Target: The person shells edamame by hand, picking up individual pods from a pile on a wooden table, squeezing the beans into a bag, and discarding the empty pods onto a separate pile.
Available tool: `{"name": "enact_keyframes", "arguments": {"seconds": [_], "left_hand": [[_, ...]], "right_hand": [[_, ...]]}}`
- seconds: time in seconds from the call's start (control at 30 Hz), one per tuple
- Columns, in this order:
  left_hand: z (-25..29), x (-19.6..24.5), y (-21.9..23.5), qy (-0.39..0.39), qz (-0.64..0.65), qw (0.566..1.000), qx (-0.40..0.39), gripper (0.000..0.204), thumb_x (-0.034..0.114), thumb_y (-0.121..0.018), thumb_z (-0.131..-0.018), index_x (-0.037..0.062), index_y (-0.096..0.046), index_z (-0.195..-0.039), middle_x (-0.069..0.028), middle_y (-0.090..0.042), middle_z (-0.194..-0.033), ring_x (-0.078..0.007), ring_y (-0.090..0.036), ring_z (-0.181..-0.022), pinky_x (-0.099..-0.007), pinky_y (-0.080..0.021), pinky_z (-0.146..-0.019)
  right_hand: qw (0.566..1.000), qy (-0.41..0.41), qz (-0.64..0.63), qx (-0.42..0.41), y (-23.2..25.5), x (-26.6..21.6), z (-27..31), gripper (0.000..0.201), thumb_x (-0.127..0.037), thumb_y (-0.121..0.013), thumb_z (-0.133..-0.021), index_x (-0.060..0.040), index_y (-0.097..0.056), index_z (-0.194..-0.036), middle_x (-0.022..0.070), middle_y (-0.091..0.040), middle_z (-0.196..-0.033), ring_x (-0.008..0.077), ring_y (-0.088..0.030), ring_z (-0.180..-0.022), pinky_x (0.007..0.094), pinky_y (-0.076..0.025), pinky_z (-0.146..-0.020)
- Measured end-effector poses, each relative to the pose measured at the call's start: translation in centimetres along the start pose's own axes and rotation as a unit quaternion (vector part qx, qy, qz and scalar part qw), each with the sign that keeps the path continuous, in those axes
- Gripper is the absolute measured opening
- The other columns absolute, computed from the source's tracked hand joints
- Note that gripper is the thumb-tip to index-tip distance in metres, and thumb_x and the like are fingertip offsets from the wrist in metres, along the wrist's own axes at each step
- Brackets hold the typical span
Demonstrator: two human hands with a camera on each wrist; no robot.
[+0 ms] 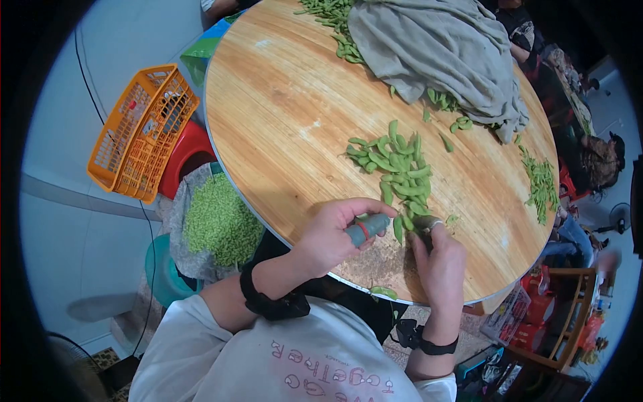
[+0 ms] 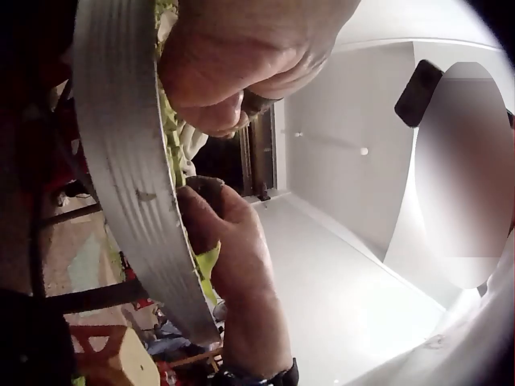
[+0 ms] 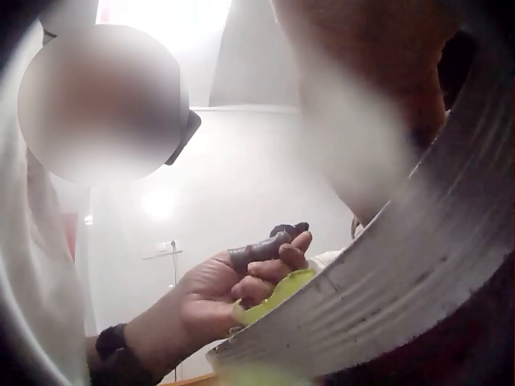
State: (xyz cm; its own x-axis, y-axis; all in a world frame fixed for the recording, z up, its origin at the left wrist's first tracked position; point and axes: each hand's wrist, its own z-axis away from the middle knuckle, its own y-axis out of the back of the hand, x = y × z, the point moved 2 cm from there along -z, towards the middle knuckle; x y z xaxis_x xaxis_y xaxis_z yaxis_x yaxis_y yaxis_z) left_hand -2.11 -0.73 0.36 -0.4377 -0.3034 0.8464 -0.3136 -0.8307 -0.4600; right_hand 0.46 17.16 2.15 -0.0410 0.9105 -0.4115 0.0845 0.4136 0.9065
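Green soybean pods [image 1: 402, 171] lie in a loose heap on the round wooden table [image 1: 281, 134]. At the heap's near left side is my left hand [image 1: 328, 234], forefinger stretched toward the pods and the other fingers loosely bent. A grey sleeve [image 1: 367, 230] with a red band covers one of its digits. My right hand [image 1: 442, 264] has its bent fingertips at the heap's near end, one of them under a dark cover [image 1: 427, 221]; I cannot tell whether a pod is pinched there. A single pod [image 1: 384, 292] lies at the table's near edge, between the hands.
A grey cloth [image 1: 435, 57] covers more pods at the far side. Thin pods [image 1: 539, 184] lie near the right edge. Left of the table, shelled beans [image 1: 221, 218] fill a cloth-lined container beside a red stool [image 1: 181, 157] and an orange basket [image 1: 144, 130]. People sit beyond the table.
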Motion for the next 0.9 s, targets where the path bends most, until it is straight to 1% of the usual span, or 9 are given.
{"name": "enact_keyframes", "arguments": {"seconds": [0.13, 0.2, 0.27, 0.33, 0.43, 0.5, 0.77, 0.87, 0.9], "left_hand": [[-0.7, -1.2, -1.2, -0.002, 0.035, 0.999, -0.005, 0.027, 0.006, -0.054, -0.086, 0.0048, -0.057, -0.113, 0.0041, -0.051, -0.077, -0.0023, -0.044, -0.065, -0.0149, -0.035, -0.055], [-1.2, -1.6, -2.0, 0.010, 0.026, 0.999, -0.029, 0.027, 0.006, -0.056, -0.085, 0.0046, -0.057, -0.113, 0.0042, -0.052, -0.078, -0.0022, -0.046, -0.066, -0.0148, -0.035, -0.056], [-1.5, -1.9, -2.5, 0.021, 0.016, 0.998, -0.053, 0.027, 0.005, -0.057, -0.085, 0.0043, -0.057, -0.112, 0.0042, -0.054, -0.079, -0.0022, -0.047, -0.068, -0.0147, -0.036, -0.057], [-1.8, -1.8, -2.7, -0.077, -0.100, 0.991, -0.038, 0.022, 0.005, -0.060, -0.083, 0.0031, -0.058, -0.105, 0.0029, -0.057, -0.083, -0.0024, -0.049, -0.071, -0.0159, -0.039, -0.060], [-1.3, -1.9, -2.5, -0.066, -0.041, 0.997, -0.019, 0.016, 0.000, -0.059, -0.081, 0.0022, -0.058, -0.097, 0.0006, -0.058, -0.086, -0.0037, -0.052, -0.074, -0.0180, -0.042, -0.063], [-1.0, -1.7, -2.6, -0.057, -0.010, 0.998, 0.003, 0.015, -0.002, -0.058, -0.081, 0.0023, -0.058, -0.095, 0.0004, -0.058, -0.085, -0.0044, -0.052, -0.074, -0.0189, -0.043, -0.064], [-0.3, -2.2, -2.6, -0.109, -0.045, 0.992, 0.051, 0.017, -0.006, -0.057, -0.078, 0.0026, -0.057, -0.093, 0.0002, -0.057, -0.084, -0.0061, -0.053, -0.076, -0.0197, -0.043, -0.065], [0.1, -1.9, -2.4, -0.088, -0.030, 0.996, 0.012, 0.016, -0.005, -0.058, -0.077, 0.0022, -0.057, -0.091, -0.0002, -0.057, -0.085, -0.0061, -0.053, -0.078, -0.0205, -0.044, -0.067], [0.0, -1.9, -2.2, -0.021, 0.046, 0.998, -0.035, 0.013, -0.002, -0.059, -0.078, 0.0023, -0.057, -0.090, -0.0002, -0.057, -0.085, -0.0058, -0.052, -0.078, -0.0209, -0.044, -0.068]], "right_hand": [[0.978, -0.053, -0.197, 0.042, -0.7, 1.0, 1.0, 0.017, -0.007, -0.064, -0.079, 0.0009, -0.056, -0.091, 0.0120, -0.061, -0.070, 0.0182, -0.059, -0.061, 0.0288, -0.046, -0.056], [0.893, -0.060, -0.444, 0.037, -0.5, 0.8, 1.3, 0.017, -0.004, -0.063, -0.080, 0.0019, -0.057, -0.095, 0.0035, -0.061, -0.073, 0.0103, -0.055, -0.065, 0.0246, -0.045, -0.059], [0.854, -0.087, -0.513, 0.029, -0.8, -0.1, 1.7, 0.014, -0.005, -0.061, -0.082, 0.0019, -0.056, -0.094, 0.0017, -0.060, -0.074, 0.0093, -0.054, -0.064, 0.0231, -0.043, -0.058], [0.807, -0.112, -0.579, 0.020, -0.6, -0.4, 2.0, 0.012, -0.006, -0.059, -0.085, 0.0019, -0.056, -0.093, -0.0001, -0.059, -0.075, 0.0082, -0.052, -0.062, 0.0217, -0.041, -0.056], [0.764, -0.146, -0.624, -0.073, -0.2, -0.5, 2.8, 0.014, -0.012, -0.052, -0.090, 0.0007, -0.054, -0.093, 0.0000, -0.053, -0.066, 0.0058, -0.044, -0.055, 0.0190, -0.034, -0.050], [0.676, -0.189, -0.695, -0.156, -0.3, -0.8, 3.4, 0.019, -0.018, -0.044, -0.093, -0.0003, -0.052, -0.092, -0.0012, -0.047, -0.061, 0.0044, -0.036, -0.050, 0.0183, -0.028, -0.046], [0.688, -0.176, -0.685, -0.166, -1.4, -0.8, 4.1, 0.017, -0.015, -0.042, -0.094, -0.0021, -0.051, -0.087, -0.0013, -0.045, -0.058, 0.0046, -0.034, -0.046, 0.0191, -0.026, -0.042], [0.710, -0.174, -0.665, -0.152, -1.3, -1.1, 4.3, 0.016, -0.013, -0.043, -0.094, -0.0024, -0.051, -0.086, -0.0015, -0.046, -0.058, 0.0043, -0.035, -0.046, 0.0189, -0.027, -0.042], [0.719, -0.178, -0.656, -0.146, -1.2, -1.2, 4.4, 0.016, -0.013, -0.043, -0.093, -0.0024, -0.051, -0.085, -0.0017, -0.047, -0.058, 0.0042, -0.035, -0.046, 0.0188, -0.027, -0.042]]}}
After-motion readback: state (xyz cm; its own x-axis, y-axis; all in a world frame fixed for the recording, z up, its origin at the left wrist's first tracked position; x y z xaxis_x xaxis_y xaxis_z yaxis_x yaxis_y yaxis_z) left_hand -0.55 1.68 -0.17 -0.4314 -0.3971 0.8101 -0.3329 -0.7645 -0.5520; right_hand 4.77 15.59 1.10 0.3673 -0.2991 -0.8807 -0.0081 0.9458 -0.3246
